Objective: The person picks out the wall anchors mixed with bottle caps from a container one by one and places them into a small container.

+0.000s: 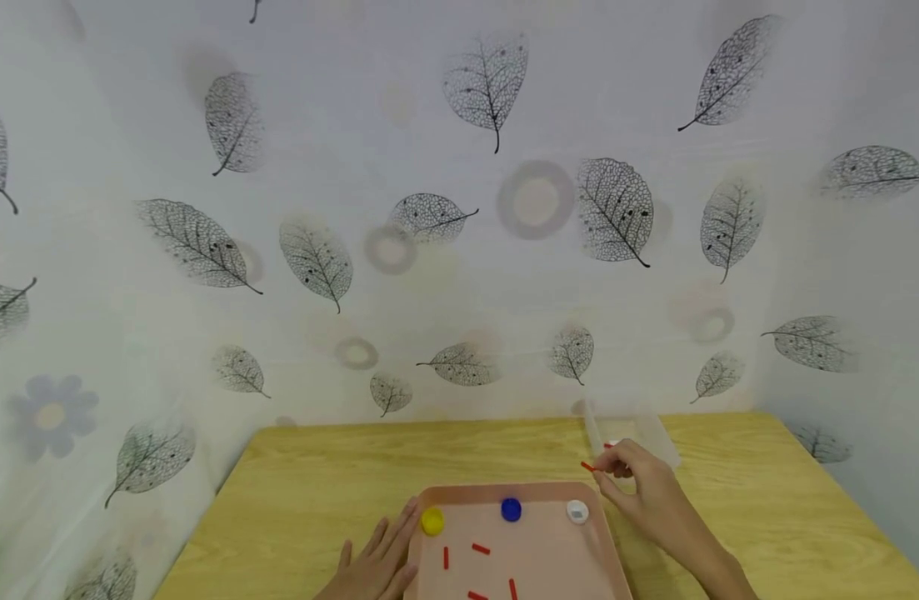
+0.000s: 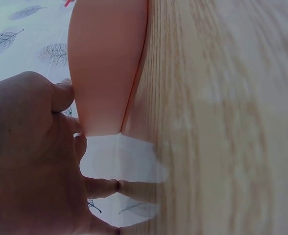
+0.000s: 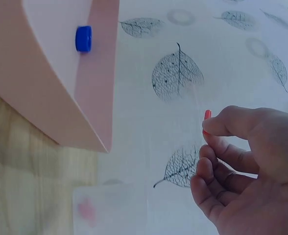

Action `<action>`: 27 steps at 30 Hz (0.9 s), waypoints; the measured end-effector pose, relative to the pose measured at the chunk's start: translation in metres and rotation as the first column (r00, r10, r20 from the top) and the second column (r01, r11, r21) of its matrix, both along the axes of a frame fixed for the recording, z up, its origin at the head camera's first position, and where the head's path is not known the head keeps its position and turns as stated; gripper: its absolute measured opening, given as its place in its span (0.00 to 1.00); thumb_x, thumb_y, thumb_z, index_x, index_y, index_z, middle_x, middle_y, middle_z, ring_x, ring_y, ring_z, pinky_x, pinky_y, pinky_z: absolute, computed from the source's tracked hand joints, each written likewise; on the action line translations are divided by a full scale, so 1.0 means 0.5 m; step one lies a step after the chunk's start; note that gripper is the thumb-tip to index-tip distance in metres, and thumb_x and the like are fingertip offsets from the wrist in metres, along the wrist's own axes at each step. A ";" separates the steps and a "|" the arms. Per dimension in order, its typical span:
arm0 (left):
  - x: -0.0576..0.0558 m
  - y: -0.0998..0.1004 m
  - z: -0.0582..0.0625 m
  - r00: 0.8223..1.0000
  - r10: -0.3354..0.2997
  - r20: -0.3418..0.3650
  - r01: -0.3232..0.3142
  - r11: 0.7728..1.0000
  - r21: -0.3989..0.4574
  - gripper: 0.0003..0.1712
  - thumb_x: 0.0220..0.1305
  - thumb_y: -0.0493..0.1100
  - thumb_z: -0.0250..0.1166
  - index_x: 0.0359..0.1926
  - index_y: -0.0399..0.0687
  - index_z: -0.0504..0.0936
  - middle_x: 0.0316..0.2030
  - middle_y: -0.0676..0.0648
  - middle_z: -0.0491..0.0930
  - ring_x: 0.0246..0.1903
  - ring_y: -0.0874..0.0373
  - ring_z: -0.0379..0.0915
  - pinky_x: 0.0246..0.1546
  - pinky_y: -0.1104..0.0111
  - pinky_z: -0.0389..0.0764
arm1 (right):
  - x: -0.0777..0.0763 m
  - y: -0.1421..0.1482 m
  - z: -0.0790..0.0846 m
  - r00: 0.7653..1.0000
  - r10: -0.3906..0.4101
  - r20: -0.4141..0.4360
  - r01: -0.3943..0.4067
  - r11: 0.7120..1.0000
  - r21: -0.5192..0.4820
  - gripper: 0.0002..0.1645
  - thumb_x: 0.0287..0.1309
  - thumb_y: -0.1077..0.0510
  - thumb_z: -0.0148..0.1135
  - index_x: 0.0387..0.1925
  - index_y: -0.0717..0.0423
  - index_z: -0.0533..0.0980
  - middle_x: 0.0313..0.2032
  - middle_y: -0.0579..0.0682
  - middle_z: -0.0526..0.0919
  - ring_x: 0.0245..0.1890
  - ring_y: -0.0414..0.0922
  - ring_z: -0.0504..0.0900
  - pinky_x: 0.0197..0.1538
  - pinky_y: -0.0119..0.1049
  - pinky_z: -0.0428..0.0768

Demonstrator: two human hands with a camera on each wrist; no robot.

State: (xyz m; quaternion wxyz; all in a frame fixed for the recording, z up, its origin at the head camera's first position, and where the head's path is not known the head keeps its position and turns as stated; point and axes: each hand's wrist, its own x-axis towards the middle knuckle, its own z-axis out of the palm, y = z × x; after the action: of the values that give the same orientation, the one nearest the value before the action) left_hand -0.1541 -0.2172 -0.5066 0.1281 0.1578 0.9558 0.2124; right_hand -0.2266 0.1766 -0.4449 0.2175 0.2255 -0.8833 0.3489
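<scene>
My right hand [image 1: 646, 492] pinches a short red stick [image 1: 588, 467] between thumb and forefinger, its other fingers curled below. It is raised beside the back right corner of a pink tray [image 1: 496, 493], in front of a clear plastic box [image 1: 659, 437]. In the right wrist view the red stick [image 3: 207, 117] pokes up past the fingertips. My left hand [image 1: 380, 562] lies at the tray's left side, fingers spread and straight, with its thumb at the rim. Several red sticks [image 1: 481, 549] lie scattered inside the tray.
Along the tray's back wall sit a yellow cap [image 1: 432, 522], a blue cap [image 1: 511, 509] and a white cap [image 1: 576, 512]. More red shows inside the clear box. The wood-grain table [image 1: 317, 467] ends at a leaf-patterned curtain [image 1: 459, 275] behind and at both sides.
</scene>
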 end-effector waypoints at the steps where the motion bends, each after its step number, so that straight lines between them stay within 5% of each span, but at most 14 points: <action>1: 0.000 -0.001 0.000 1.000 -0.014 0.000 0.014 1.000 -0.005 0.37 0.70 0.68 0.31 0.75 0.65 0.37 0.74 0.54 0.39 0.70 0.38 0.39 0.50 0.24 0.33 | -0.002 0.005 0.003 1.000 -0.007 0.001 0.007 1.000 -0.004 0.14 0.51 0.66 0.68 0.30 0.44 0.74 0.32 0.35 0.76 0.33 0.32 0.75 0.35 0.32 0.79; 14: -0.005 0.006 0.012 0.999 0.016 0.047 -0.016 1.000 0.018 0.37 0.70 0.69 0.30 0.75 0.66 0.38 0.74 0.53 0.41 0.70 0.38 0.38 0.51 0.25 0.31 | -0.037 0.054 0.028 0.996 -0.084 -0.004 0.084 0.996 -0.034 0.08 0.54 0.62 0.67 0.32 0.46 0.78 0.32 0.36 0.78 0.33 0.35 0.75 0.38 0.25 0.74; 27: -0.018 0.010 -0.009 0.997 0.077 -0.003 -0.077 0.997 0.002 0.37 0.68 0.71 0.33 0.74 0.73 0.38 0.74 0.56 0.43 0.68 0.35 0.47 0.49 0.23 0.36 | -0.061 0.073 -0.005 0.987 -0.146 -0.066 0.141 0.988 -0.069 0.08 0.51 0.66 0.68 0.31 0.51 0.78 0.31 0.40 0.78 0.31 0.40 0.75 0.37 0.25 0.72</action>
State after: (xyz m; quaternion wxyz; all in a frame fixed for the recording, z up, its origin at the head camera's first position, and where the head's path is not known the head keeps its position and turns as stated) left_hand -0.1633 -0.2120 -0.5113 0.1182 0.1212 0.9612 0.2179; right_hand -0.2572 0.2130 -0.4475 0.2804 0.1666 -0.8773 0.3520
